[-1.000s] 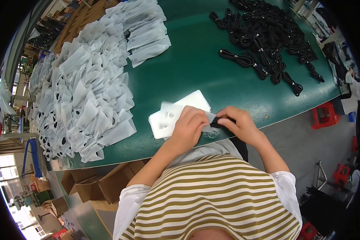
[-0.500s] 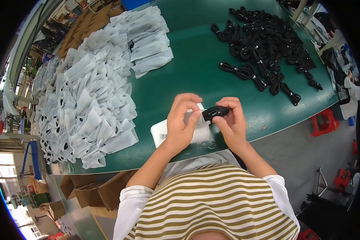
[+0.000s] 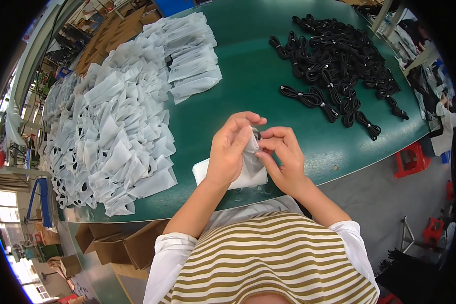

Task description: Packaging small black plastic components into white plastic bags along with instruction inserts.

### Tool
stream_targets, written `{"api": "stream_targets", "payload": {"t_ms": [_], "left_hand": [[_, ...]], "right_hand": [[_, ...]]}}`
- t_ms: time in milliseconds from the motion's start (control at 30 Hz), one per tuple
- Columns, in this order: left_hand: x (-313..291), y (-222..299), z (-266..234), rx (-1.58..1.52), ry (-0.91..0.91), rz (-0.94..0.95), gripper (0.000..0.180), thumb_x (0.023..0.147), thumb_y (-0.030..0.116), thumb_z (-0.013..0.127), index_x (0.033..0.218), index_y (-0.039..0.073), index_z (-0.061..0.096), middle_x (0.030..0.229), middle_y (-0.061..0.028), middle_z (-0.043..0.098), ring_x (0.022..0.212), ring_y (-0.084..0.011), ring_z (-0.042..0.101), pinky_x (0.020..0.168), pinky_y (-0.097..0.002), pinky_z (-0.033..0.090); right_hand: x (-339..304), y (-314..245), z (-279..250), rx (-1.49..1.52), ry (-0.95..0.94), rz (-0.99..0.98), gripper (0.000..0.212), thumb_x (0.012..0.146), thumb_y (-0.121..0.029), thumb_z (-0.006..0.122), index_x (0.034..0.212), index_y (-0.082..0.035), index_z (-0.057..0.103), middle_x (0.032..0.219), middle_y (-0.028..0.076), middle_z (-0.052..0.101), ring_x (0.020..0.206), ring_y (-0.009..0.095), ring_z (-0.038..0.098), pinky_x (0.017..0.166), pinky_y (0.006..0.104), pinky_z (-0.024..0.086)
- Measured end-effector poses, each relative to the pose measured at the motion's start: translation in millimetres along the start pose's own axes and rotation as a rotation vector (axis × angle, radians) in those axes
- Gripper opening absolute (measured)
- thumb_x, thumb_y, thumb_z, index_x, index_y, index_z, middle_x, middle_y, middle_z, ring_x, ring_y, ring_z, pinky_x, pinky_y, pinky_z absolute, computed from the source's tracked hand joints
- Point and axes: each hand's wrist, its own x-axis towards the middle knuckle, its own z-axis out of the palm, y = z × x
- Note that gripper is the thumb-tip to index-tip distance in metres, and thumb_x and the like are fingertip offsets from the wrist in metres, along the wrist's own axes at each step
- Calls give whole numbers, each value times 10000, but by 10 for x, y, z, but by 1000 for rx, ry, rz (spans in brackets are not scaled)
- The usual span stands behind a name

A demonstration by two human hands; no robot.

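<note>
Above the table's near edge, my left hand (image 3: 228, 154) is closed on a frosted plastic bag (image 3: 250, 148), thumb and fingers gripping its upper part. A coiled black cable (image 3: 257, 134) is mostly hidden within the bag; only a small dark piece shows at the mouth, between my hands. Opposite it, my right hand (image 3: 288, 161) has its thumb and fingertips pinched at the bag's edge beside the cable. Below my hands lies a stack of flat white bags (image 3: 201, 172), partly covered by my left hand and the held bag.
Many filled frosted bags (image 3: 116, 121) are heaped on the left of the green table (image 3: 243, 66). At the far right lies a pile of coiled black cables (image 3: 339, 61). Cardboard boxes (image 3: 119, 248) stand below the near left edge, and a red stool (image 3: 410, 159) is beyond the right edge.
The coiled cable, fully visible in my right hand before, has gone left into the bag. My right fingers have moved left to the bag's edge, and the bag now stands up between my hands.
</note>
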Motion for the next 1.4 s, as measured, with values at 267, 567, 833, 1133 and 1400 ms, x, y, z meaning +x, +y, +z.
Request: {"api": "stream_targets", "payload": {"t_ms": [267,567,833,1133,1400], "left_hand": [[-55,121,-33,426,-36,-116,257,955,158,641,1138,-9,572,1184,-134,632,1085,-275,635,914,-376,490],[93,73,-846,1376,13,188,401,840,140,721,1204,35,591,1089,-187,644,1011,-385,612,860,-431,501],[-606,-444,-318,1301,-251,269,210,784,79,757,965,43,657,951,-108,617,916,-306,592,797,-391,490],[-757,-585,-355,1016,-39,50,84,858,-6,677,896,17,606,846,-85,610,748,-221,582,689,-309,483],[-824,-527,-306,883,71,3,65,884,-30,642,898,1,587,894,-92,631,749,-194,570,698,-286,474]], "right_hand": [[258,140,-248,139,53,221,158,847,27,699,857,-10,546,960,90,588,825,121,557,657,253,468],[231,1228,-695,-1003,-100,-29,244,853,-61,685,1092,-36,641,932,117,630,883,303,594,775,401,491],[-178,1057,-433,-419,-114,379,244,901,-44,631,1143,-21,640,935,130,650,791,276,620,712,346,496],[-530,238,-455,-209,-183,255,260,885,6,637,1144,-6,654,908,129,632,757,259,610,668,325,483],[-634,58,-602,-259,-374,163,297,852,8,676,1148,-23,670,897,123,622,777,267,615,687,329,492]]}}
